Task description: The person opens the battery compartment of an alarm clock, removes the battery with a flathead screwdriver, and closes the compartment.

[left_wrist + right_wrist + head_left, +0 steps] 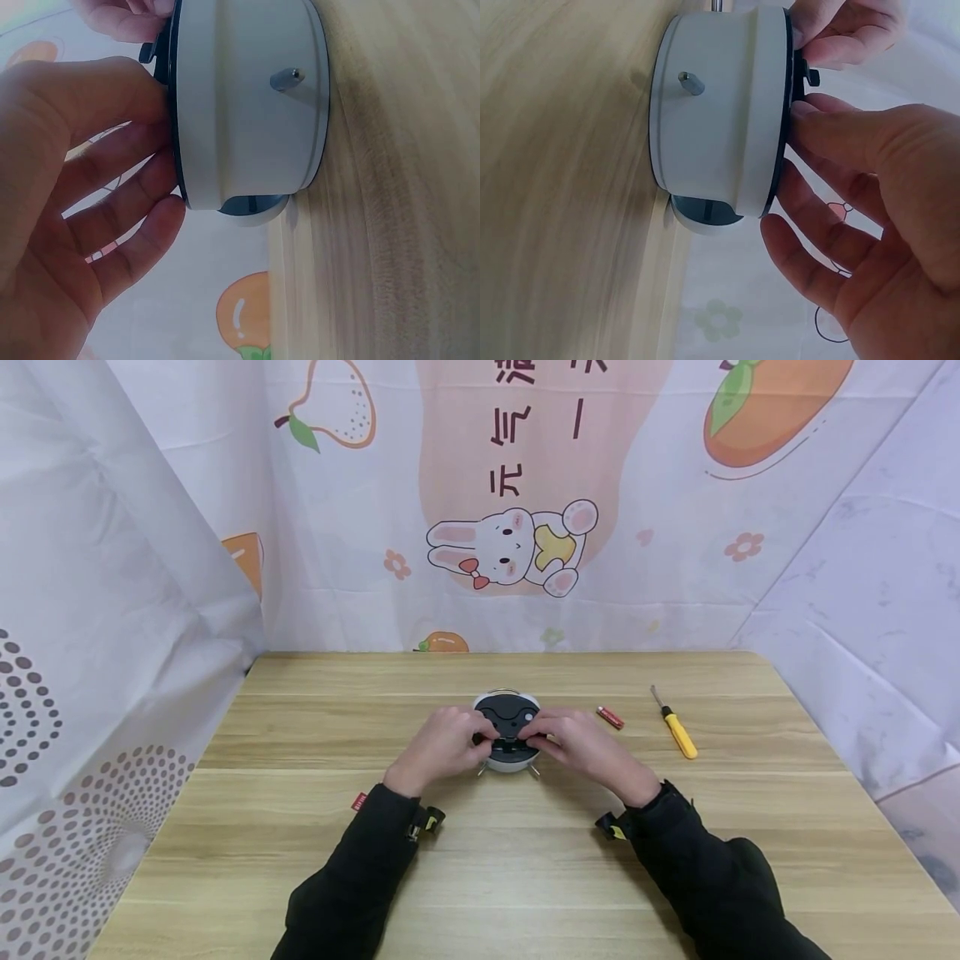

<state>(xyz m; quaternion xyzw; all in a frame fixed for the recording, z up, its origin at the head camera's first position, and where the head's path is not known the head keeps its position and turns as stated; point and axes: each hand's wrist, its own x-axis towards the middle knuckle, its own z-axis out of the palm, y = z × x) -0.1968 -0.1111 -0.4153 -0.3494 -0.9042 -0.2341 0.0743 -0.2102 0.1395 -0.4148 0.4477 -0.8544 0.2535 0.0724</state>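
Centre of head view: I see white alarm clock [507, 727] face-down on wooden table [300, 827], dark back plate up. My left hand [438, 745] curls fingers [142, 225] against back rim, gripping clock. My right hand [577, 745] does same from other side, fingertips [810, 120] pressing back plate. Right of centre: red battery [610, 717], then yellow screwdriver [677, 727], both clear of hands.
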